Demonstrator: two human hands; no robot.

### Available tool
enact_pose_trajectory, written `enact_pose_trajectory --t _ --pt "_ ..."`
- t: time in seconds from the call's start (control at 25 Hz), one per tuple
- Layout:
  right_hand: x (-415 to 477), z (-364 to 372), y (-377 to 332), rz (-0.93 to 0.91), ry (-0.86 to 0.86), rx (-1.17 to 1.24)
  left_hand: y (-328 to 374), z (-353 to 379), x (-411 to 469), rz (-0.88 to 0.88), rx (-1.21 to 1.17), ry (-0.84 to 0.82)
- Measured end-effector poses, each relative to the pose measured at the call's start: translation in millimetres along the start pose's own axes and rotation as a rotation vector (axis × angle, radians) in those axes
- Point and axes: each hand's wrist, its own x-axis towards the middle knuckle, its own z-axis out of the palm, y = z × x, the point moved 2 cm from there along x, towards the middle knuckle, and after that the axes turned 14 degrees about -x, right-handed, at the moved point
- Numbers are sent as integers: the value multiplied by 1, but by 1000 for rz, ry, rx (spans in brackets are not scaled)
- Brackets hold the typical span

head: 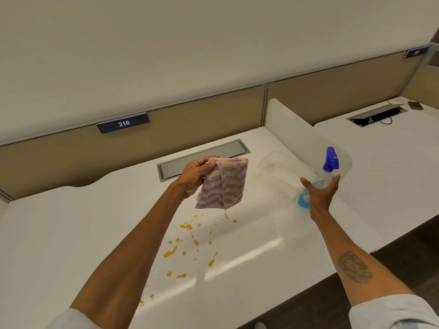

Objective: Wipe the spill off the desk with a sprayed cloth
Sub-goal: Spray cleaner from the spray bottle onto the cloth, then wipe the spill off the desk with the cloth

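Hanging folded above the scattered orange-brown liquid spill point(190, 243) on the white desk point(71, 233), the purple-and-cream striped terry cloth point(224, 184) was pinched in the left hand point(194, 176). The right hand point(319, 193), fingers spread, reached at the clear blue-nozzled spray bottle point(326, 172); a hasty grab might have toppled it.

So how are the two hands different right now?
The left hand is shut on the striped cloth, holding it up above the spill. The right hand is open and holds nothing; its fingers are spread around the spray bottle, which stands on the desk. Both reach out over the desk.
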Motion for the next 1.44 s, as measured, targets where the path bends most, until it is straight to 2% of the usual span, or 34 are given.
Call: enact_pose_trajectory --t 0.2,0.32,0.4,0.44,0.52,0.6,0.72,0.84,0.92,1.24,1.36,1.44 --pt "-16 -5 -6 68 46 -3 12 -20 -27 13 43 -12" --pt "-38 -5 -5 143 161 23 19 -30 -38 28 71 -10" --pt "-63 7 -7 198 228 -23 25 -33 -45 41 80 -12" --pt "-77 16 -9 215 206 -62 29 -34 -48 49 75 -18" --pt "-101 41 -16 192 39 -60 37 -33 -57 65 63 -34" --pt "-124 66 -34 116 -223 35 47 -32 -67 81 66 -47" --pt "-155 95 -74 -141 -595 70 63 -35 -84 98 65 -66" --pt "-183 113 -112 -366 -878 37 78 -39 -100 106 55 -77" --pt "-198 120 -130 -413 -951 41 88 -44 -112 125 46 -70" --pt "-242 145 -166 -377 -974 220 118 -69 -144 218 43 -26" --pt "-249 142 -173 -247 -1086 416 120 -68 -147 206 18 12" --pt "-263 151 -184 -69 -1196 461 118 -66 -148 162 58 55"
